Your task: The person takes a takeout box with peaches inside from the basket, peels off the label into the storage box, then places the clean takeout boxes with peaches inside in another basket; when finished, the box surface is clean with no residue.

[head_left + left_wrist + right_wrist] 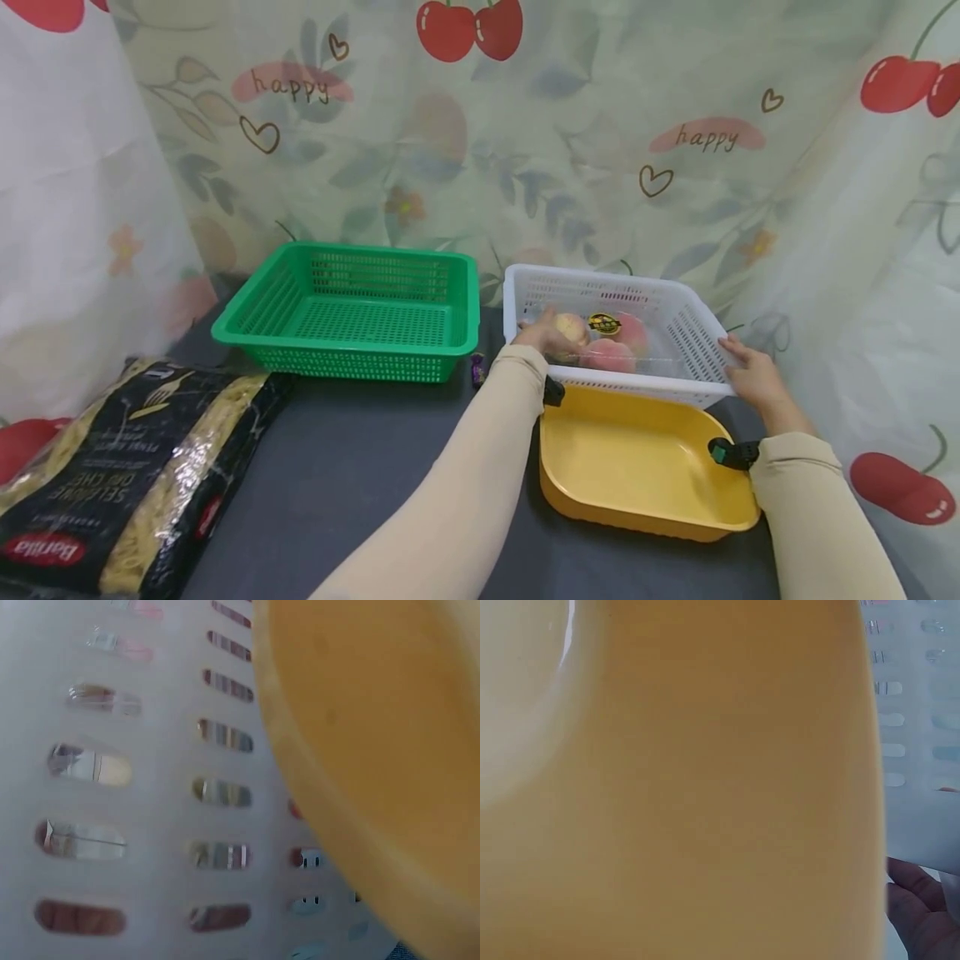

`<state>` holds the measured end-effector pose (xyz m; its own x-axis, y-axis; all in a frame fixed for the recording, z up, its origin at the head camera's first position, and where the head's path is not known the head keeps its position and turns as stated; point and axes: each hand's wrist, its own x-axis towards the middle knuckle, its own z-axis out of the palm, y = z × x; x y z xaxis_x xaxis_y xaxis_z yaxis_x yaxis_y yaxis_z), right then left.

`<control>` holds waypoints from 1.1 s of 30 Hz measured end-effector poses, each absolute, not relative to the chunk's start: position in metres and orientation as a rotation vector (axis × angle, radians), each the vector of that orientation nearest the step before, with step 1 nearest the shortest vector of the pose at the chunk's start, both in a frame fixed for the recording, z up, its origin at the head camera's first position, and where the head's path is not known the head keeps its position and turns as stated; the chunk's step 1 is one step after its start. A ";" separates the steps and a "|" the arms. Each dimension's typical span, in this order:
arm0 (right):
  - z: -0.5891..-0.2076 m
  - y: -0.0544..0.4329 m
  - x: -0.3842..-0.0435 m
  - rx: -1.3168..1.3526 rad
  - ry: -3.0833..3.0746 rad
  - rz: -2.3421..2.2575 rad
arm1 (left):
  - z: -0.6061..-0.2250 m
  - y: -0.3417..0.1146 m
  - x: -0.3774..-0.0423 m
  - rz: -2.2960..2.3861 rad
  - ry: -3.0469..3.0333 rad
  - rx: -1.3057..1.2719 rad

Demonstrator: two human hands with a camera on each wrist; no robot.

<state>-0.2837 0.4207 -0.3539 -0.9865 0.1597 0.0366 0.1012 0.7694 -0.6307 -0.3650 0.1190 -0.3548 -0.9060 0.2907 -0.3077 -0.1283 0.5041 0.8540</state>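
A white slotted basket (697, 342) stands at the back right, its front side overlapping a yellow tub (645, 500). Inside it lies a clear-wrapped pack of peaches (609, 356) with a black and gold label. My left hand (547, 335) reaches over the front rim and grips the left end of that pack; some of its fingers are hidden. At the basket's right end, my right hand (761, 383) holds the rim between thumb and fingers. The left wrist view shows the slotted basket wall (165, 817) beside the tub, without the hand.
A green basket (360, 358) stands at the back left. Between the baskets lies a small purple wrapped item (477, 369). A large black bag of pasta (135, 483) fills the left front. Behind the dark table (337, 492) hangs a printed curtain (480, 167).
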 end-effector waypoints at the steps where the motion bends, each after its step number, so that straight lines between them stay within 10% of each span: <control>1: -0.354 0.420 -0.284 -0.217 -2.873 1.020 | -0.350 0.117 -0.360 1.389 2.321 0.137; 33: -0.355 0.420 -0.282 -0.220 -2.858 1.079 | -0.346 0.116 -0.358 1.643 2.177 0.113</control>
<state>-0.2820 0.4201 -0.3547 -0.9867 0.1613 0.0228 0.1060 0.7419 -0.6620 -0.3576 0.1156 -0.3456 -0.9131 0.3043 -0.2715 -0.1777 0.3023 0.9365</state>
